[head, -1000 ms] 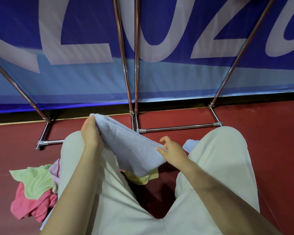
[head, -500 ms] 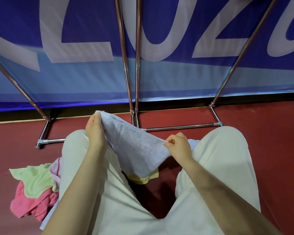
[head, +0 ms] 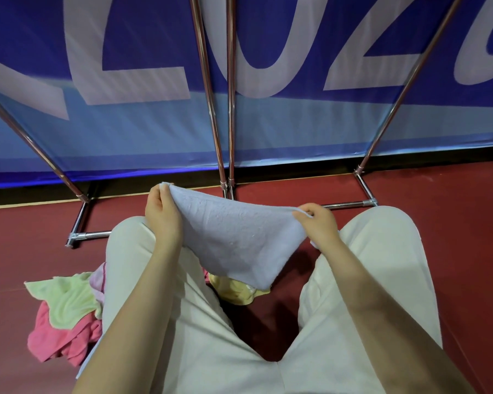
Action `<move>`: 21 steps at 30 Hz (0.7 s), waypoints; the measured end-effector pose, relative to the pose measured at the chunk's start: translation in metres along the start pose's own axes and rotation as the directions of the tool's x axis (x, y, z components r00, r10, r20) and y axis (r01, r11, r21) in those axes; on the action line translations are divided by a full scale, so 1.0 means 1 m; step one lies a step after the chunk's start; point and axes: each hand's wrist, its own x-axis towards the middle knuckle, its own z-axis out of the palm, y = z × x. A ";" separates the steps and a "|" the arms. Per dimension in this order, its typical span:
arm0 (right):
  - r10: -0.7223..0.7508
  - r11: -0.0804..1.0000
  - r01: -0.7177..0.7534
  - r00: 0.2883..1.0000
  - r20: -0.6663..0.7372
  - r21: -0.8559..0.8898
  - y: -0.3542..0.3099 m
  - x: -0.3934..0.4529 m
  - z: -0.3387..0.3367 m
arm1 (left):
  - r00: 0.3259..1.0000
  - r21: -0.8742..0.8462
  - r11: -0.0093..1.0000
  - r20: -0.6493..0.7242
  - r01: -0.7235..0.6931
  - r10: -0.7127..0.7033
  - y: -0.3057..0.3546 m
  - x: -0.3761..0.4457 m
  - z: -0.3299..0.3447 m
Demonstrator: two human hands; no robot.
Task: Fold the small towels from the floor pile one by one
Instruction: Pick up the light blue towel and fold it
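The person is sitting with both knees raised, wearing cream trousers (head: 165, 322), and is holding a pale blue towel (head: 234, 240) in the air between the knees. The left hand (head: 162, 214) is pinching the towel's upper left corner, fingers curled round the edge with the corner poking out above them. The right hand (head: 319, 223) is gripping the upper right corner, fingers curled over the cloth. The top edge is sagging slightly between the two hands, and the towel is hanging down to a point above the gap between the legs, clear of the red floor (head: 453, 223). A yellow towel (head: 234, 291) is lying on the floor directly beneath that hanging point, partly hidden by it. The floor pile is lying beside the left leg: a light green towel (head: 66, 300) is resting on top of a pink towel (head: 57, 339), with a paler pink cloth (head: 98, 282) touching the trouser leg. A chrome frame (head: 228, 109) is standing on the floor beyond the knees, in front of a blue banner (head: 125, 132) bearing large white lettering.
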 end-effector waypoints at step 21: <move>0.049 0.859 0.056 0.980 -0.191 0.509 -0.024 -0.011 -0.037 | 0.953 0.021 0.963 0.136 0.270 -0.270 -0.023 0.004 0.019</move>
